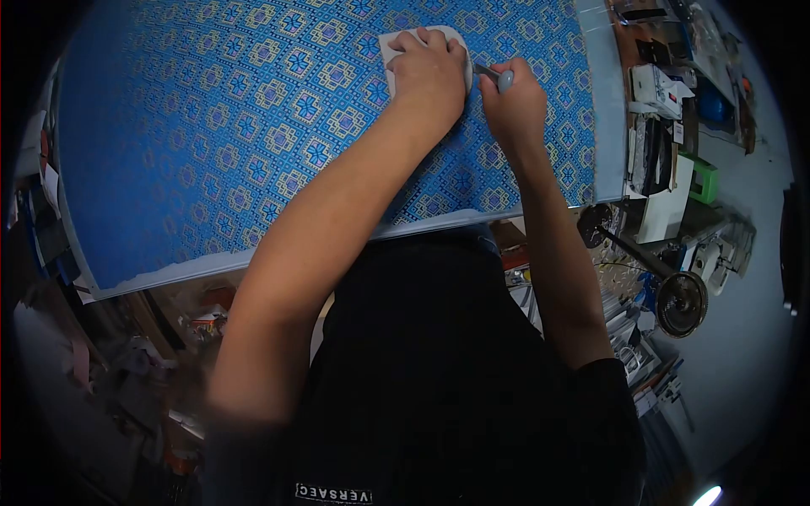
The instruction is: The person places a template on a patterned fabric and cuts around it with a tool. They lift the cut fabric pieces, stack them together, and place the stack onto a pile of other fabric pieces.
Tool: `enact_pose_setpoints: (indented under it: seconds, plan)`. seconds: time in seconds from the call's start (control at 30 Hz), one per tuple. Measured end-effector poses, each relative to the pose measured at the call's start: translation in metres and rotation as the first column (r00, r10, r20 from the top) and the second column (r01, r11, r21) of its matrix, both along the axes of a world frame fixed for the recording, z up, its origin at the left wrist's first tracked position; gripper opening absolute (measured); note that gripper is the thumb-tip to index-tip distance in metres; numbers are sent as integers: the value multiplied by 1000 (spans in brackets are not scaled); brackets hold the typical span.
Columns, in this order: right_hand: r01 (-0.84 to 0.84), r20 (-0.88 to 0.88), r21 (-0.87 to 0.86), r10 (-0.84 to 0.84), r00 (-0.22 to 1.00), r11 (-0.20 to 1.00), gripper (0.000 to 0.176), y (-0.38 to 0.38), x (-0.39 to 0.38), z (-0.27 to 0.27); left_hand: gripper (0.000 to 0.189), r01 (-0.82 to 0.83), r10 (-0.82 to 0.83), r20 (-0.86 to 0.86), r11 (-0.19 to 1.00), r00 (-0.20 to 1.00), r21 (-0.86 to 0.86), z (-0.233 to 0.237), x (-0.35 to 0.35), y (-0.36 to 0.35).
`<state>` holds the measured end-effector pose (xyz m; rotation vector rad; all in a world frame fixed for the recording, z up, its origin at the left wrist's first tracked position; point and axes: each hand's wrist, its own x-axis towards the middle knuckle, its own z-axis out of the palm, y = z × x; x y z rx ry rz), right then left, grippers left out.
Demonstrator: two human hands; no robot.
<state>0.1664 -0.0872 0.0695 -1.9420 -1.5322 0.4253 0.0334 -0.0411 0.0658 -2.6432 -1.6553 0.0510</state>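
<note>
My left hand lies with its fingers spread on a pale, round-cornered flat piece, pressing it against blue patterned fabric. Much of the piece is hidden under the hand. Just to the right, my right hand is closed around a slim tool with a rounded grey end and a darker, narrow front. The tool's tip meets the right edge of the pale piece. I cannot make out whether the tip is a blade or a marker.
The fabric covers a table with a pale front edge close to my body. On the right are a cluttered shelf with a white box, a green plastic object and a stand with a round metal base. Assorted items lie below the table at left.
</note>
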Motion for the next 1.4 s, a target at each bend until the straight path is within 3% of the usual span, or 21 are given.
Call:
enact_pose_setpoints:
  seconds: [0.33, 0.63, 0.73, 0.9, 0.97, 1.23, 1.3, 1.4]
  plan:
    - [-170, 60, -64, 174, 983, 983, 22, 43, 21, 3, 56, -7, 7, 23, 1000, 1000, 4, 3, 2, -1]
    - [-383, 11, -134, 388, 921, 914, 21, 85, 35, 14, 56, -94, 96, 63, 995, 993, -39, 5, 4, -6]
    - [-490, -54, -164, 488, 871, 856, 22, 97, 44, 15, 59, -134, 137, 93, 990, 986, -45, 1, 7, -10]
    - [-684, -42, -76, 683, 729, 725, 19, 119, 60, 8, 62, -174, 175, 117, 985, 978, -17, -1, 8, -10]
    - [-719, -48, -95, 718, 694, 688, 19, 127, 63, 10, 54, -172, 194, 208, 978, 959, -119, 1, 9, -10]
    - [-809, -75, -91, 806, 587, 580, 18, 152, 70, 0, 68, -195, 218, 130, 966, 967, -169, 8, 9, -8]
    - [-870, -67, -132, 871, 486, 475, 19, 167, 74, -5, 69, -207, 230, 122, 962, 966, -179, 9, 11, -9]
    - [-880, -73, -118, 879, 470, 461, 19, 175, 75, -11, 69, -212, 235, 125, 962, 964, -174, 9, 11, -9]
